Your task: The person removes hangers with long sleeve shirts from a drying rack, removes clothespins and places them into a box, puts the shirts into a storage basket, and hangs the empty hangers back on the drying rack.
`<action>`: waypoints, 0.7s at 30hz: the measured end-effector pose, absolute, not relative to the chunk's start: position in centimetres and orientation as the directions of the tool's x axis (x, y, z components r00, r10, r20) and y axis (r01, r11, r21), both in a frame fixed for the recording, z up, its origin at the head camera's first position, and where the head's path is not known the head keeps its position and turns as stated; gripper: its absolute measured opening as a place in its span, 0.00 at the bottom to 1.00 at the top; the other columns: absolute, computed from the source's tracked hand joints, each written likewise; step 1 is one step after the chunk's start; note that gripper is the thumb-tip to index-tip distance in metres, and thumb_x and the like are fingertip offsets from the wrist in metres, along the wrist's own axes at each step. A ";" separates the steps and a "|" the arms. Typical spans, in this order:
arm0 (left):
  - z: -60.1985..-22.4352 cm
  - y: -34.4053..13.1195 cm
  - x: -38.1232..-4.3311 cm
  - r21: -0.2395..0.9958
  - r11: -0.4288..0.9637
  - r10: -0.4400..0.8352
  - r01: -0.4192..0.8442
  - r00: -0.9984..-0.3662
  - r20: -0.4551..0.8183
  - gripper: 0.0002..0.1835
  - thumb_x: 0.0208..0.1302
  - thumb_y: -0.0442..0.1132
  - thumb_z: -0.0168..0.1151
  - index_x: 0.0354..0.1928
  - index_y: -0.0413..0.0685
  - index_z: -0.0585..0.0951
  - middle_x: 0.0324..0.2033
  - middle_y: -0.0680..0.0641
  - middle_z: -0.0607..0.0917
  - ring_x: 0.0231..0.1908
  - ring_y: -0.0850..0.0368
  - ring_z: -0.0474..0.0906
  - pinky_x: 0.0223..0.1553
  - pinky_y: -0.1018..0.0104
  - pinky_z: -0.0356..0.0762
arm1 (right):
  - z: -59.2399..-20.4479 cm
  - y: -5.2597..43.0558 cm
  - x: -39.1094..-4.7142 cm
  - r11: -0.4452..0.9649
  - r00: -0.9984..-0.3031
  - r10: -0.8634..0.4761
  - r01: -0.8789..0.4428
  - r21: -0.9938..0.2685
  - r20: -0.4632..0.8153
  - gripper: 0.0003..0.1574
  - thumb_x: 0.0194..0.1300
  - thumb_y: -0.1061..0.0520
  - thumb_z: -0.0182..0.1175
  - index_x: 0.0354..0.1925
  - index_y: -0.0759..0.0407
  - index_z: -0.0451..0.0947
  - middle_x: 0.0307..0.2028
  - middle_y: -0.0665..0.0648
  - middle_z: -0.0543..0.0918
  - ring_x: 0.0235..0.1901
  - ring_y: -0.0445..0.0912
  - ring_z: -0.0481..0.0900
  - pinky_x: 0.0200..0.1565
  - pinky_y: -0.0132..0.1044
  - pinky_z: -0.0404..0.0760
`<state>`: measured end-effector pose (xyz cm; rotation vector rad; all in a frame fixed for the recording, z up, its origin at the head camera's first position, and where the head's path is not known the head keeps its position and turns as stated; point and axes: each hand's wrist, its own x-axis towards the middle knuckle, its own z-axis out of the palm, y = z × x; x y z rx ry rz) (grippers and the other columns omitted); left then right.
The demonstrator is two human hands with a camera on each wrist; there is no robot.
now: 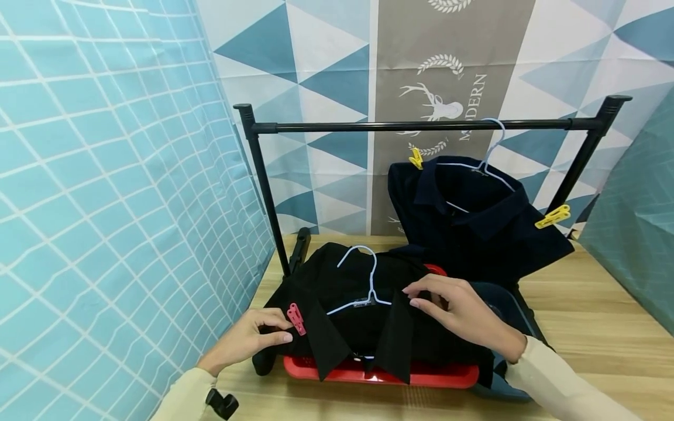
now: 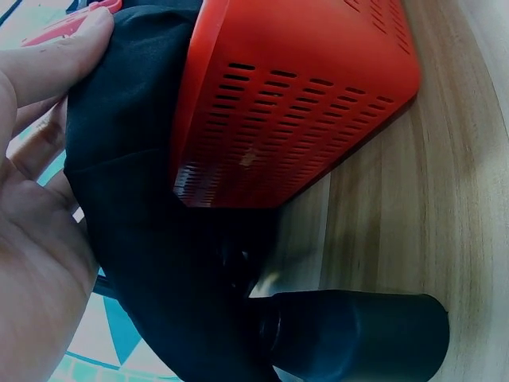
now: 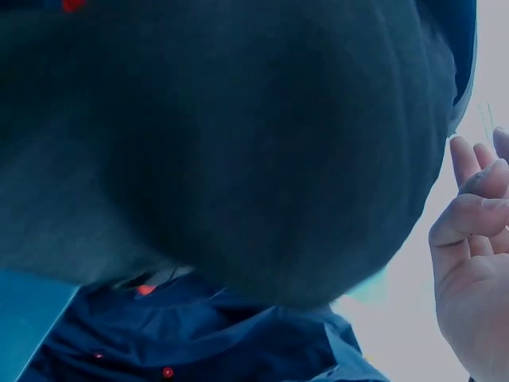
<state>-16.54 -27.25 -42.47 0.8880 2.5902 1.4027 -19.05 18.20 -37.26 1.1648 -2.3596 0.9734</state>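
A black collared shirt (image 1: 337, 275) lies over a red basket (image 1: 379, 374), with a light blue hanger (image 1: 372, 275) inside its neck. A pink clothespin (image 1: 296, 319) sits on the shirt's left shoulder. Beside that clothespin my left hand (image 1: 253, 339) pinches the shoulder cloth; in the left wrist view the thumb lies on the black fabric (image 2: 127, 119), fingers behind it. My right hand (image 1: 458, 304) is at the right side of the collar, fingertips at its edge and fingers loosely bent. In the right wrist view, no cloth shows between the fingers (image 3: 461, 159).
Behind stands a black rack (image 1: 368, 126), from whose bar a navy polo shirt (image 1: 474, 234) hangs on a hanger, with yellow clothespins (image 1: 553, 216) at its shoulders. A blue-grey container (image 1: 505, 304) is right of the red basket. A tiled-pattern sheet (image 1: 105, 175) borders the left.
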 end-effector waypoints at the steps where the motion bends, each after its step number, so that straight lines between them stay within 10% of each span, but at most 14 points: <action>1: -42.5 -27.2 -16.6 0.786 0.418 0.516 0.456 -0.831 0.208 0.07 0.68 0.43 0.70 0.46 0.60 0.91 0.41 0.54 0.87 0.43 0.56 0.82 0.44 0.63 0.80 | -37.2 18.0 -19.0 0.424 -0.605 -0.568 -0.796 -0.431 0.559 0.15 0.71 0.59 0.67 0.54 0.46 0.84 0.41 0.38 0.82 0.26 0.33 0.70 0.29 0.29 0.72; 21: -42.8 -27.3 -16.9 0.796 0.349 0.547 0.495 -0.797 0.256 0.08 0.69 0.38 0.69 0.46 0.55 0.91 0.41 0.53 0.88 0.42 0.56 0.82 0.44 0.63 0.80 | -36.9 11.9 -18.8 0.230 -0.471 -0.688 -0.863 -0.450 0.553 0.11 0.74 0.56 0.64 0.53 0.50 0.84 0.43 0.44 0.84 0.27 0.32 0.71 0.29 0.27 0.74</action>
